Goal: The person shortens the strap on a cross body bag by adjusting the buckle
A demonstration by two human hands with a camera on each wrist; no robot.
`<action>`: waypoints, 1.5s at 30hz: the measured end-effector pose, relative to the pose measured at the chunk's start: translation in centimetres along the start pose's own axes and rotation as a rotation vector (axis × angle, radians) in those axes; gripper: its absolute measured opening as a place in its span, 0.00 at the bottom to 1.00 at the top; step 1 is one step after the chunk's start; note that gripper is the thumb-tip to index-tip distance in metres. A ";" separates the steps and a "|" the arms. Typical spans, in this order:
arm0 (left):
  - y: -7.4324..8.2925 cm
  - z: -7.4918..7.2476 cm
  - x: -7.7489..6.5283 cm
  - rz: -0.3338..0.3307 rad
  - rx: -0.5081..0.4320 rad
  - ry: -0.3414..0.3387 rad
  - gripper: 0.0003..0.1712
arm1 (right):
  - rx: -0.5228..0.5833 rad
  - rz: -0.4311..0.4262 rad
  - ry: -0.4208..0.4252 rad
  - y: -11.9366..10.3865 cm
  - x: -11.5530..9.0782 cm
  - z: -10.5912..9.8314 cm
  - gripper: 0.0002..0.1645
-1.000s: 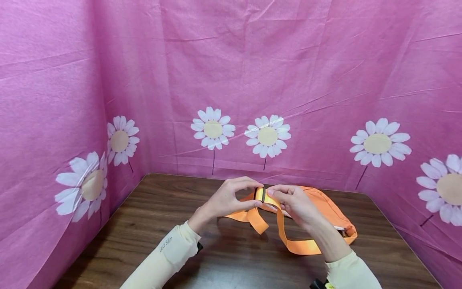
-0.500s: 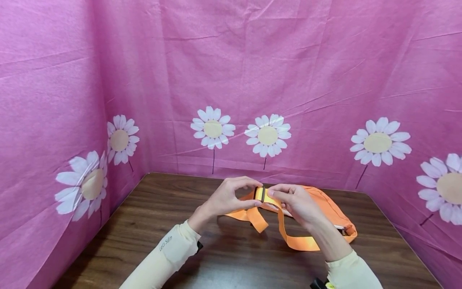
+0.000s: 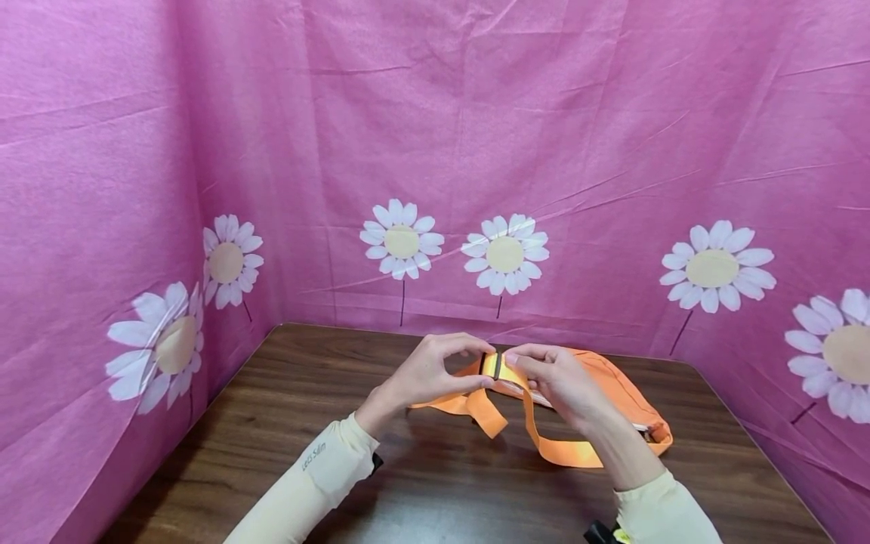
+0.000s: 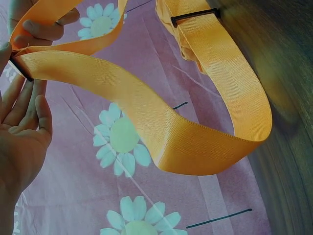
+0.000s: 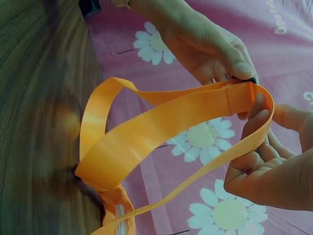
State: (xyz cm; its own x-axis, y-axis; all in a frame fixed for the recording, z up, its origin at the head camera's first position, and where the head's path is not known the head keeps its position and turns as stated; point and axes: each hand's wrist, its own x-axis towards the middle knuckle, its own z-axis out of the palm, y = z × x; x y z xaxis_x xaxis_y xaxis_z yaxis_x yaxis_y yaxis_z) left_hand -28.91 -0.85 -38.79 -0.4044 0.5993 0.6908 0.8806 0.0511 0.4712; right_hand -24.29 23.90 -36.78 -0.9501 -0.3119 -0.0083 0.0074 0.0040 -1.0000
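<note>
Over the table, the fingertips and thumb of my left hand pinch a black slider buckle by its edges. An orange webbing strap runs through it. Right beside the buckle, my right hand pinches the same strap between thumb and fingers. In the right wrist view, the right fingers sit inside a bend of the webbing. Behind that hand lies the orange bag, partly hidden by it. The left wrist view shows a second black slider farther along the strap.
The bag and the hanging strap loop rest on a dark wooden table. A short strap end dangles below the left hand. Pink cloth with printed daisies stands behind the table and along both sides.
The strap loop below my right hand has risen slightly and looks a little shorter. Both hands keep their hold, with only small finger and buckle shifts.
</note>
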 end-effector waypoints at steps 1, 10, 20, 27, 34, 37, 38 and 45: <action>0.0 0.0 0.0 -0.008 -0.005 -0.004 0.23 | -0.011 -0.003 0.000 -0.1 0.0 -0.1 0.19; 0.1 0.3 -0.1 -0.040 -0.063 -0.025 0.23 | -0.155 0.000 -0.018 -0.2 -0.4 -0.1 0.20; 0.3 0.6 0.1 -0.014 -0.054 0.002 0.28 | -0.143 -0.032 0.040 0.2 -0.1 0.5 0.18; 0.5 0.0 0.2 0.041 0.016 0.020 0.27 | -0.094 -0.038 0.048 0.3 0.1 0.7 0.17; 0.3 -0.1 0.2 0.014 -0.034 0.043 0.26 | -0.132 -0.061 0.063 -0.1 -0.1 -0.1 0.20; 0.4 -0.3 0.2 -0.006 -0.049 0.060 0.27 | -0.187 -0.046 0.057 -0.4 -0.3 -0.7 0.22; 0.5 -0.3 0.1 -0.014 -0.050 0.062 0.27 | -0.210 -0.041 0.051 -0.4 -0.3 -0.9 0.22; 0.4 -0.5 0.1 -0.052 -0.062 0.036 0.28 | -0.285 -0.022 0.031 -0.7 -0.4 -1.7 0.23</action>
State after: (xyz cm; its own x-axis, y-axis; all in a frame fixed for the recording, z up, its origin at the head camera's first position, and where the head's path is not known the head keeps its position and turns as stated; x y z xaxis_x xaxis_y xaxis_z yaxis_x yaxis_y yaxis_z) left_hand -28.68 -1.19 -38.25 -0.4586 0.5681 0.6833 0.8418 0.0312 0.5390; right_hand -24.41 25.60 -36.12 -0.9581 -0.2858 0.0173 -0.0966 0.2658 -0.9592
